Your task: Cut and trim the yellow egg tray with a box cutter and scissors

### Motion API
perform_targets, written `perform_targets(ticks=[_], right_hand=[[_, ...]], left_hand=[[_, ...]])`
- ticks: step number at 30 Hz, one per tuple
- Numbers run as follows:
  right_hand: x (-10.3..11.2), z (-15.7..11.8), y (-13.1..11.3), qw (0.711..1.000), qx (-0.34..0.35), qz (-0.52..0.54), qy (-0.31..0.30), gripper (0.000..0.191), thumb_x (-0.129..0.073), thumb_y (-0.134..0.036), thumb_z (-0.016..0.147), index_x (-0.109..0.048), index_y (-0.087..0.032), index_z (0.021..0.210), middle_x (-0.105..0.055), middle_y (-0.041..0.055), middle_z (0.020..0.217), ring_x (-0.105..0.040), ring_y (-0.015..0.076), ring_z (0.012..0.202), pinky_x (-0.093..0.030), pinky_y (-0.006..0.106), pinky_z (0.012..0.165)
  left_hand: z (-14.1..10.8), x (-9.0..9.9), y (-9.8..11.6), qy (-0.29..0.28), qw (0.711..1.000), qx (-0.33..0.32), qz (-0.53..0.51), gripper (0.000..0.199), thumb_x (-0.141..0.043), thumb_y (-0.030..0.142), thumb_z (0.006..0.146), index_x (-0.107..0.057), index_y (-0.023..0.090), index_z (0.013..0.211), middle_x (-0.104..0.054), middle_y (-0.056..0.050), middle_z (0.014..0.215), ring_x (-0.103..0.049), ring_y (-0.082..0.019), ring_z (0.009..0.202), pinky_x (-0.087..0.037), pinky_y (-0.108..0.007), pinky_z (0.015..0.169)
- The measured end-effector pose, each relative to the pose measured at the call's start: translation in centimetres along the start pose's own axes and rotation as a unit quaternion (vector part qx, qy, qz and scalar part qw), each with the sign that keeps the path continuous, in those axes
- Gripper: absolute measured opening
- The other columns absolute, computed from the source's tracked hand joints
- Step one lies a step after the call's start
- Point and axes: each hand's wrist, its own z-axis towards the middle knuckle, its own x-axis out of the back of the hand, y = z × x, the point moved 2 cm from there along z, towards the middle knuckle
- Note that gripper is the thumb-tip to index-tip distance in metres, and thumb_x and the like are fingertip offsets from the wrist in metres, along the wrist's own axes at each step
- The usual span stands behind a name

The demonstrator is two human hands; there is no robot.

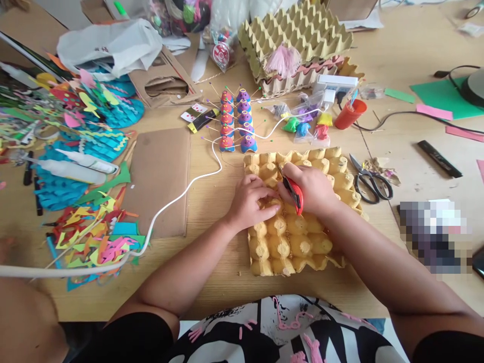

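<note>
A yellow-painted egg tray lies on the table in front of me, its bumps facing up. My right hand is closed round a red utility knife, whose blade end points away from me, over the tray's middle. Just left of the knife, my left hand holds the tray down, thumb and fingers bent about one of its bumps. The blade's tip is partly hidden, so whether it is in the cardboard I cannot tell. Scissors lie at the tray's right edge.
Two rows of painted egg-cup figures stand beyond the tray. A white cable crosses the table. Around lie a cardboard sheet, colourful paper scraps, a red cup and stacked egg trays. Another person's arm shows lower left.
</note>
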Motion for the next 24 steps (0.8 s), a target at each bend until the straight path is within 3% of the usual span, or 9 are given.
perform_targets(ticks=[7, 24], right_hand=[[0.19, -0.04, 0.18, 1.0, -0.01, -0.007, 0.005, 0.018, -0.052, -0.043, 0.089, -0.052, -0.026, 0.085, -0.055, 0.001, 0.063, -0.043, 0.0183, 0.055, -0.025, 0.031, 0.059], [0.38, -0.09, 0.08, 1.0, -0.012, 0.003, -0.016, 0.018, -0.053, -0.043, 0.09, -0.053, -0.026, 0.088, -0.056, 0.0012, 0.065, -0.043, 0.0189, 0.055, -0.025, 0.032, 0.058]], left_hand=[[-0.09, -0.02, 0.0, 0.02, 1.0, -0.008, -0.005, 0.015, -0.085, 0.035, 0.081, -0.083, 0.027, 0.093, -0.068, -0.003, 0.081, -0.056, -0.027, 0.104, -0.048, -0.043, 0.099], [-0.08, -0.01, 0.03, 0.006, 1.0, 0.001, -0.009, 0.015, -0.086, 0.035, 0.081, -0.082, 0.027, 0.093, -0.069, -0.003, 0.081, -0.057, -0.027, 0.105, -0.048, -0.045, 0.101]])
